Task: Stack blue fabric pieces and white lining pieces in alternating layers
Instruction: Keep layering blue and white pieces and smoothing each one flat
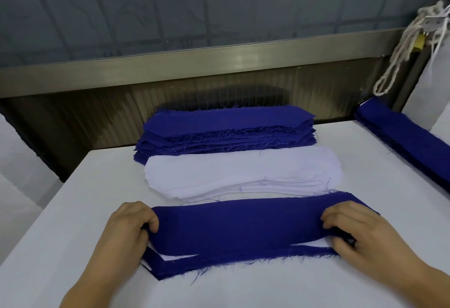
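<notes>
Nearest the viewer, on a white table (pixel 73 234), lies one long blue fabric piece (pixel 233 225), its long axis running left to right, its angled end at the left. Beneath it a white lining piece (pixel 180 256) peeks out, and below that a second blue piece (pixel 219 262) with a frayed front edge, all stacked together. The left hand (pixel 130 225) pinches the top piece's left end with curled fingers; the right hand (pixel 358 232) grips its right end, fingers curled over the cloth. Just behind sits one pile of white lining pieces (pixel 231 173), long axis also left to right. Farther back, touching it, stands one taller pile of blue pieces (pixel 224 132), lying the same way. At the far right edge, another blue bundle (pixel 404 137) runs diagonally, below a hanging white cord (pixel 399 49)
</notes>
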The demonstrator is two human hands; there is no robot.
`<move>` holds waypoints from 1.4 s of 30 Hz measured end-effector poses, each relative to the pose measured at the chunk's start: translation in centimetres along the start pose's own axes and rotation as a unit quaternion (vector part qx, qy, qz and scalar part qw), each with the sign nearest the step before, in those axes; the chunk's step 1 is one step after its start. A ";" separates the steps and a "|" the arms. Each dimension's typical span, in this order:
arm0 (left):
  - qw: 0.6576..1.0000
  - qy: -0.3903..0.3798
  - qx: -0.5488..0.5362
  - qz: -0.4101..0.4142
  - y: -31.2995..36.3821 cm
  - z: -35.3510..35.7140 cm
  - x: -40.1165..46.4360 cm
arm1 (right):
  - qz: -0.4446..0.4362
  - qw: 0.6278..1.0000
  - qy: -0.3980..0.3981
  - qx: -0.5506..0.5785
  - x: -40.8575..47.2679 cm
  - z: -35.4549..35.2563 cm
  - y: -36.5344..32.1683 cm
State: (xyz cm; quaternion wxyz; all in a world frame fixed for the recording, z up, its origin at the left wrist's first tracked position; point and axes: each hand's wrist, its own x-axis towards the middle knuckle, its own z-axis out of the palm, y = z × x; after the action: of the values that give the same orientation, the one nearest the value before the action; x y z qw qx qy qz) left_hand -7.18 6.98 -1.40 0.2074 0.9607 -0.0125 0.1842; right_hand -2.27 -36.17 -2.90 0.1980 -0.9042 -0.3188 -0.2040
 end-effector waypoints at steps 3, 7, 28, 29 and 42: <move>1.000 0.024 0.000 -0.020 0.1 -0.2 0.1 | -0.006 1.000 0.008 -0.002 0.0 -0.1 -0.1; 0.999 0.039 0.010 -0.022 -0.3 -0.1 0.1 | -0.017 1.000 -0.005 0.006 0.1 -0.2 -0.2; 0.976 -0.204 -0.035 0.064 2.6 0.8 -0.7 | 0.077 0.996 -0.049 0.003 -0.1 -0.3 -1.1; 0.976 -0.204 -0.034 0.061 2.5 0.8 -0.7 | 0.081 0.995 -0.053 -0.001 0.0 -0.2 -1.2; 0.997 -0.070 -0.001 0.021 2.3 0.5 -0.5 | 0.107 0.989 -0.056 -0.080 1.8 -0.5 -1.3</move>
State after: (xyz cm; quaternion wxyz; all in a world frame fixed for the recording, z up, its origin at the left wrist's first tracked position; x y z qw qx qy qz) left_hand -7.71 4.66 -1.11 0.2034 0.9705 -0.0473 0.1205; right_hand -2.00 -34.55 -1.31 0.1278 -0.9560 -0.2138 -0.1552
